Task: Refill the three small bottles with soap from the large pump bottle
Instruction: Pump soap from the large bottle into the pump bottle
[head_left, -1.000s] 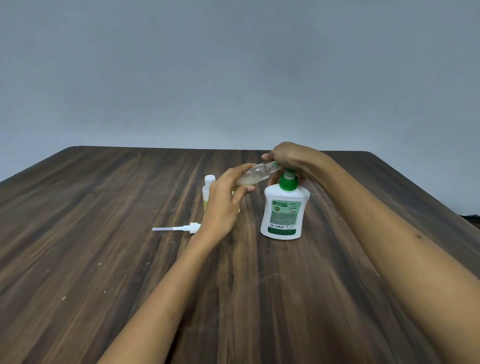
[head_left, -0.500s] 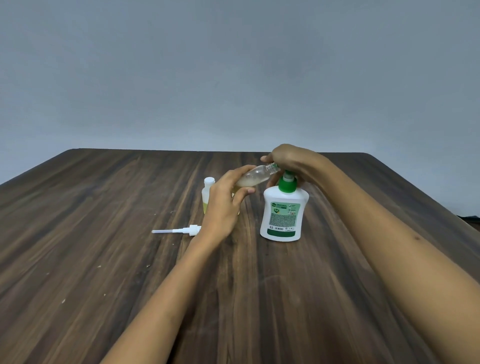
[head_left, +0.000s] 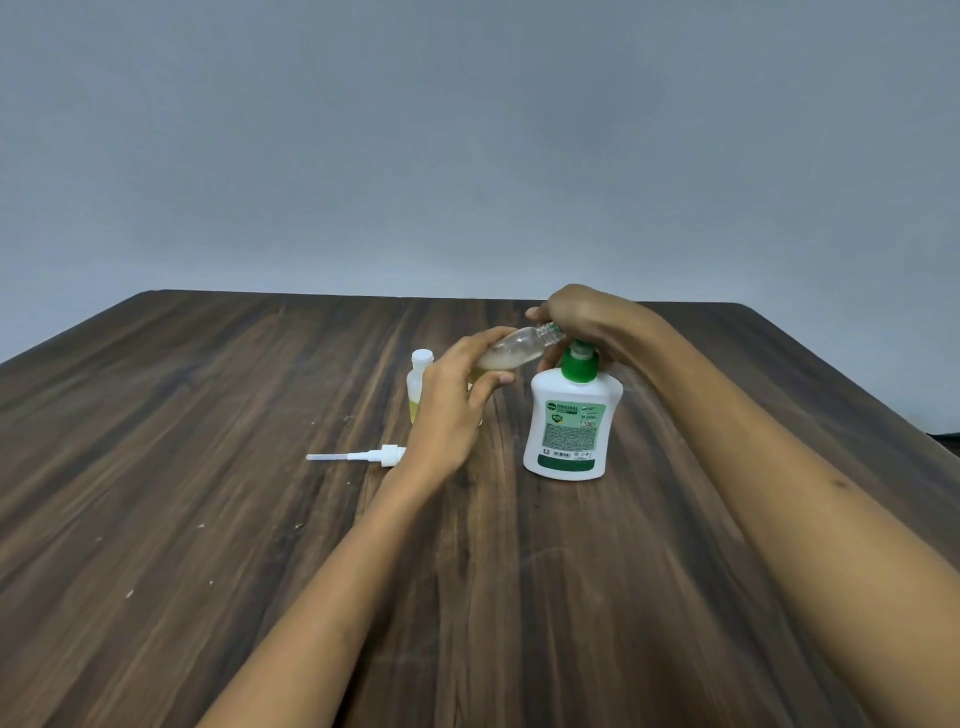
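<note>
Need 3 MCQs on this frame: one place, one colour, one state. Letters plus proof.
1. Where does the loose white spray pump lie?
A. on the table, left of the left hand
B. inside the large pump bottle
C. in the right hand

2. What colour is the collar of the large pump bottle?
A. red
B. green
C. black

3. How is the clear small bottle held?
A. upright on the table
B. tilted, mouth toward the pump
C. upside down

A: it rests on the table beside the left hand.
B: the collar shows green.
B: the right hand covers the pump head by its mouth.
</note>
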